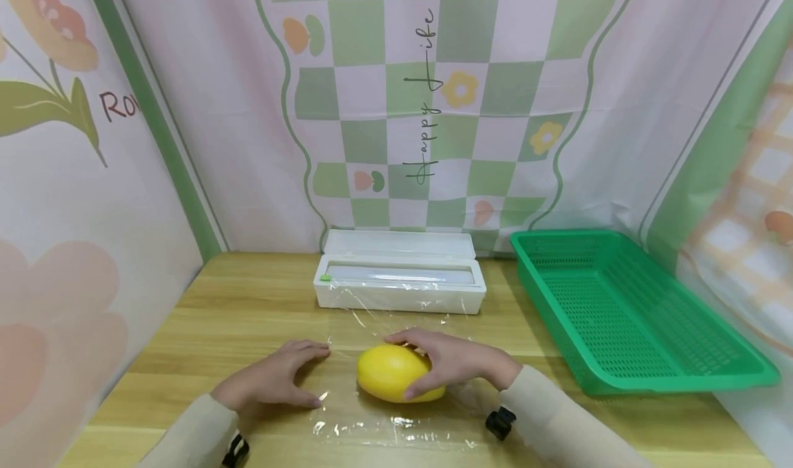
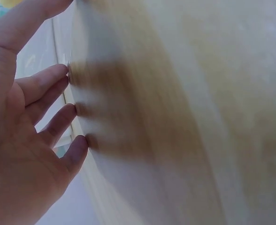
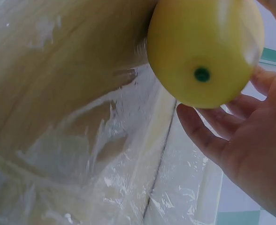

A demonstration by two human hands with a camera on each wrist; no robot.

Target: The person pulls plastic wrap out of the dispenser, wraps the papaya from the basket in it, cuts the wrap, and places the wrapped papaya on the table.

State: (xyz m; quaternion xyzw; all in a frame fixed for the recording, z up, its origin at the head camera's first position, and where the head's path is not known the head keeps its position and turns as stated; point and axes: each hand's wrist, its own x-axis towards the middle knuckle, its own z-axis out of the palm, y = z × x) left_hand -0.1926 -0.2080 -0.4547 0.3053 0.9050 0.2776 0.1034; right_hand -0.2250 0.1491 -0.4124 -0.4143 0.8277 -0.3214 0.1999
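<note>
A smooth yellow oval fruit [image 1: 392, 373], melon-like, lies on a sheet of clear plastic wrap [image 1: 347, 430] spread over the table. My right hand [image 1: 457, 359] grips it from the right, thumb on the near side and fingers round the far side. In the right wrist view a small dark green stem spot marks the end of the fruit [image 3: 206, 51]. To the left, my left hand [image 1: 275, 375] rests with spread fingers and its fingertips on the table at the left edge of the wrap, apart from the fruit.
Behind the hands stands a white plastic-wrap box [image 1: 399, 301] with its lid up, a roll inside and a green slider at its left end. The wrap runs from it toward me. A green perforated basket [image 1: 675, 384] sits at the right. Printed curtains [image 1: 186, 76] close off the back and sides.
</note>
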